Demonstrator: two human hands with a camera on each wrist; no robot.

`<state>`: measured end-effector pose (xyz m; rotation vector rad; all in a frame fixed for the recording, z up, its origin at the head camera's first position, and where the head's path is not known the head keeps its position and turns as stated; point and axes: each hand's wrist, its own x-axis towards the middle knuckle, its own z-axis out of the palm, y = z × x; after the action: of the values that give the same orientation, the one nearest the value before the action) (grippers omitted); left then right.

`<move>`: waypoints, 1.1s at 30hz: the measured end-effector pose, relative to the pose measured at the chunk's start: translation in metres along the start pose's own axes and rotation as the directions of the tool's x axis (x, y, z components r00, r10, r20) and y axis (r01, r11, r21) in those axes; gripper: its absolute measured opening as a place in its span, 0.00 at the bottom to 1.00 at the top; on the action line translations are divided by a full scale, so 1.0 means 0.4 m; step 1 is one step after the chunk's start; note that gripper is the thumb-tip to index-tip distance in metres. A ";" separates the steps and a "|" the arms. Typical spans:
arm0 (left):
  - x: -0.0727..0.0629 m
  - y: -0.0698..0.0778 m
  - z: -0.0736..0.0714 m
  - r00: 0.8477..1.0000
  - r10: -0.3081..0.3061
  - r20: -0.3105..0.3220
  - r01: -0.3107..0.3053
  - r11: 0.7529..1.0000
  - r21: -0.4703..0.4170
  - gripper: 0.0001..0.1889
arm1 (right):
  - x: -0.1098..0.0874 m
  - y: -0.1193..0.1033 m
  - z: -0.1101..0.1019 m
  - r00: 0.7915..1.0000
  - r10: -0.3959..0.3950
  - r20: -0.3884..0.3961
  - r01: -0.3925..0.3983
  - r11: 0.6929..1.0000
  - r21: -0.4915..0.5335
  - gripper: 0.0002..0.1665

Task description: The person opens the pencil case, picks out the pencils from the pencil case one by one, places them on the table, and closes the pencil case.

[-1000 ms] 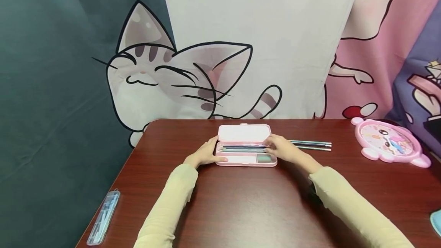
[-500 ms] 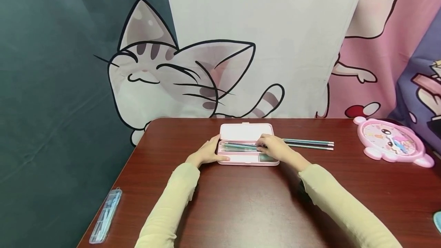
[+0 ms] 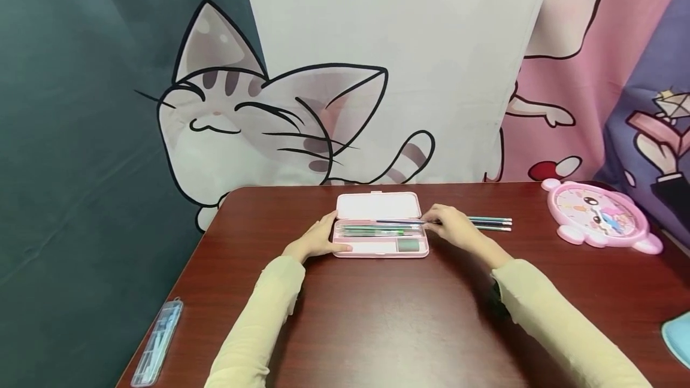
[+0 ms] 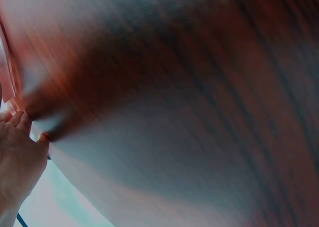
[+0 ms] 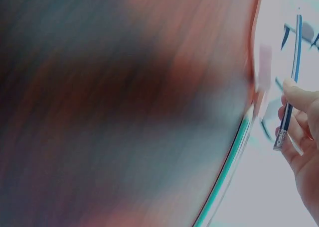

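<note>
A pink pencil case (image 3: 381,254) lies near the far edge of the table, its lid (image 3: 377,205) raised at the back. Several greenish pencils (image 3: 372,232) lie in its long compartment. My left hand (image 3: 317,239) rests at the case's left end, fingers along the side and thumb over the front corner. Just off the right end, my right hand (image 3: 453,227) pinches a dark pencil (image 5: 297,48) between thumb and fingers. The pencil reaches left over the back of the case, its tip pointing left. A grey-green block (image 3: 408,245) sits in the front right compartment.
Several loose pencils (image 3: 496,221) lie right of the case, partly behind my right hand. A pink animal-shaped clock (image 3: 598,214) is at the far right. A clear slim box (image 3: 158,343) lies at the left edge. A light blue object (image 3: 678,340) shows at the right.
My right hand has moved right, out of the case, and lifted the dark pencil from the compartment. My left hand stays at the case's left end.
</note>
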<state>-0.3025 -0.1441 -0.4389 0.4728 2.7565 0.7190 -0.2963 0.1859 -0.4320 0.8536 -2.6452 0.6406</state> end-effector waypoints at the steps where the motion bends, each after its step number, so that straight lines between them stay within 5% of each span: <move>1: -0.002 -0.002 -0.002 1.000 -0.001 0.002 0.001 1.000 -0.003 0.54 | -0.009 0.012 -0.005 1.000 -0.003 -0.013 0.003 1.000 -0.002 0.05; 10: -0.005 -0.030 -0.014 1.000 -0.003 0.007 0.003 1.000 0.014 0.54 | -0.095 0.099 -0.064 0.994 -0.020 -0.103 0.015 0.999 -0.049 0.05; 22: -0.006 -0.024 -0.011 1.000 0.018 0.004 -0.017 1.000 -0.008 0.54 | -0.174 0.191 -0.114 0.998 0.058 -0.022 -0.061 0.985 -0.161 0.06; 27: -0.004 -0.018 -0.008 1.000 0.021 0.004 -0.021 1.000 -0.010 0.54 | -0.144 0.169 -0.100 0.993 0.113 -0.036 -0.117 0.987 -0.112 0.08; 33: -0.001 -0.001 0.000 1.000 0.022 -0.006 -0.022 1.000 -0.004 0.54 | -0.038 0.069 -0.053 0.992 0.119 0.041 -0.119 0.993 -0.005 0.09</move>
<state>-0.3023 -0.1444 -0.4391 0.5016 2.7593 0.7324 -0.2982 0.2237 -0.4288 0.7206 -2.7502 0.6545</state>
